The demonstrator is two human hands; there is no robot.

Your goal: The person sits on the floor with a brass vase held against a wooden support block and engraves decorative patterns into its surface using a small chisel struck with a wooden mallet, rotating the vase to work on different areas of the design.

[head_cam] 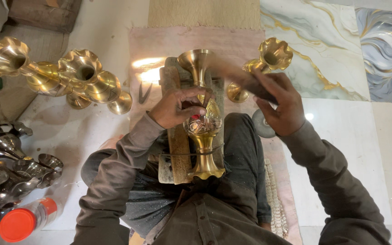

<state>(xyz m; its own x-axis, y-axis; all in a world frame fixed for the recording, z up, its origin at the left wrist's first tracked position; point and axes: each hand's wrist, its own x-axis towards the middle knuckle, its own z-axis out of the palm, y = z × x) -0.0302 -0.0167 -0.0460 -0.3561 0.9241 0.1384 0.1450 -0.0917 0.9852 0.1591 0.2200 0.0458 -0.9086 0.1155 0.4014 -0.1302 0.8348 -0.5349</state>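
Observation:
A brass vase (pixel 203 131) lies lengthwise on a wooden block (pixel 172 81) over my lap, its flared mouth pointing away from me. A thin dark band crosses its stem near the foot. My left hand (pixel 175 108) pinches a small tool against the vase's patterned belly; the tool is mostly hidden by my fingers. My right hand (pixel 281 106) is raised to the right of the vase, gripping a dark hammer (pixel 234 75) that is blurred by motion above the vase's neck.
Another brass vase (pixel 263 61) lies just right of the block. Several brass vases (pixel 69 77) lie at the left, and darker metal ones (pixel 10 159) are piled lower left. A red-capped bottle (pixel 23 222) lies nearby. Small pincers (pixel 144 93) and a round disc (pixel 263 124) rest on the mat.

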